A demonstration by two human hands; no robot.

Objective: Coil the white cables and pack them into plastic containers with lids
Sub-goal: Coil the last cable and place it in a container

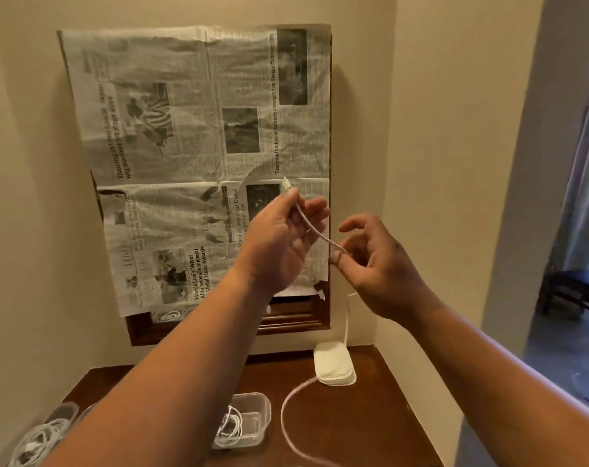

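Two hands up in front of the newspaper sheet [198,156] that covers a dark wood frame [286,320] on the wall; only the head view here. We see the left hand [279,241] raised before the lower right part of the newspaper, thumb and fingertips pinching the white cable [315,230] just below its connector [288,185], the plug tip pointing up; the other fingers lie loosely curled behind the cable. From that pinch the cable runs down and right to the right hand [380,267], just right of the newspaper's lower right corner. There thumb and forefinger close on the cable near the thumb tip, the remaining fingers spread and curved above it.

Below the right hand the cable drops past the frame's right edge to the wooden table [387,426] under the newspaper, loops across the tabletop and goes out at the bottom edge. A white flat pad-like object [335,367] lies on the table below the frame's right corner; we cannot tell what it is. A clear plastic container [252,409], lid off, sits on the table below the newspaper's middle, with a coiled white cable [230,429] inside. Far left of it, partly behind the left forearm, more clear containers [64,412] and a bundle of white cables [37,443], blurred.
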